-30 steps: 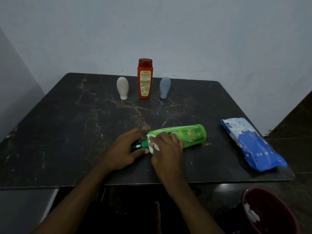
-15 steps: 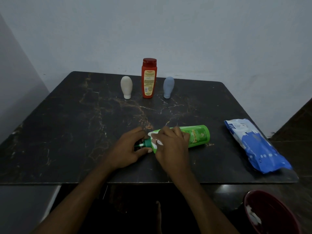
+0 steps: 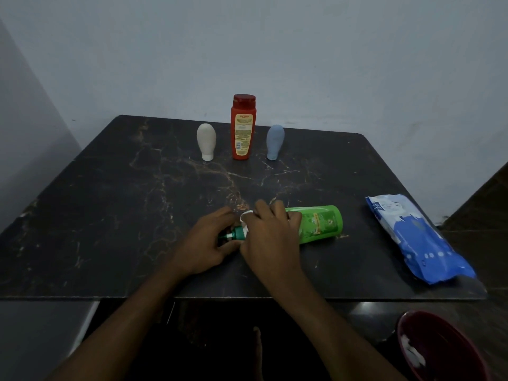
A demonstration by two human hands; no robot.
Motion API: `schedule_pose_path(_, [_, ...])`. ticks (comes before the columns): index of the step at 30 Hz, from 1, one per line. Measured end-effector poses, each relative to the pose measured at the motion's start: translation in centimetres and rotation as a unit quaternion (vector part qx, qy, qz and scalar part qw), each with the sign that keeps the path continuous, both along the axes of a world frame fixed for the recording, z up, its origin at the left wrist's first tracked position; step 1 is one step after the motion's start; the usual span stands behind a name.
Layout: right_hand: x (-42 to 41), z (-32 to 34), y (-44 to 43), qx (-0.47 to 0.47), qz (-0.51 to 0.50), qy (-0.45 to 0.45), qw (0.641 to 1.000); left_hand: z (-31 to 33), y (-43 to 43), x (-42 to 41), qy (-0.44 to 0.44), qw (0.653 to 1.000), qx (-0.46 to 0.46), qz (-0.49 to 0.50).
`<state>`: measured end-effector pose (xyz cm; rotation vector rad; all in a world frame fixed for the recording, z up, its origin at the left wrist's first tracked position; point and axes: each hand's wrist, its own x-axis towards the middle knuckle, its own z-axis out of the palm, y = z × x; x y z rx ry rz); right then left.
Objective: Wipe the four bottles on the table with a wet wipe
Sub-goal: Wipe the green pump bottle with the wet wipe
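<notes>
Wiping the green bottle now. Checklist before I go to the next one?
1. Hold: left hand grips the pump end of the green bottle, which lies on its side: ok.
2. Wiping: right hand holds the wet wipe against the neck end: ok.
3. Base end wiped: cannot tell.
4. Waiting: red bottle, cream bottle, blue bottle upright at the back, apart: ok.
5. Spare wipes: wipe pack on the table's right: ok.

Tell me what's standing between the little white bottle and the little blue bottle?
The tall red bottle stands upright between the white bottle and the blue bottle, touching neither, as the head view shows.
</notes>
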<state>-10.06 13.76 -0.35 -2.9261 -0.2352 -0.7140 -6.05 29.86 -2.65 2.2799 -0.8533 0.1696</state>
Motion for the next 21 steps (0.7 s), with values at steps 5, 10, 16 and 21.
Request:
schedule_pose_path(5, [-1.0, -1.6, 0.0, 0.019, 0.0, -0.046, 0.999, -0.1, 0.1, 0.1, -0.003, 1.0, 0.002, 0.001])
schedule_pose_path(10, [-1.2, -2.7, -3.5, 0.064, -0.032, -0.043, 0.997, -0.3, 0.2, 0.2, -0.013, 1.0, -0.004, -0.004])
schedule_pose_path(16, [0.5, -2.9, -13.6, 0.168, -0.162, -0.01, 0.972, -0.4, 0.2, 0.3, -0.023, 1.0, -0.008, -0.009])
schedule_pose_path(21, [0.7, -2.9, -11.3, 0.238, -0.147, -0.029, 0.96, -0.5, 0.1, 0.3, -0.023, 1.0, -0.011, -0.014])
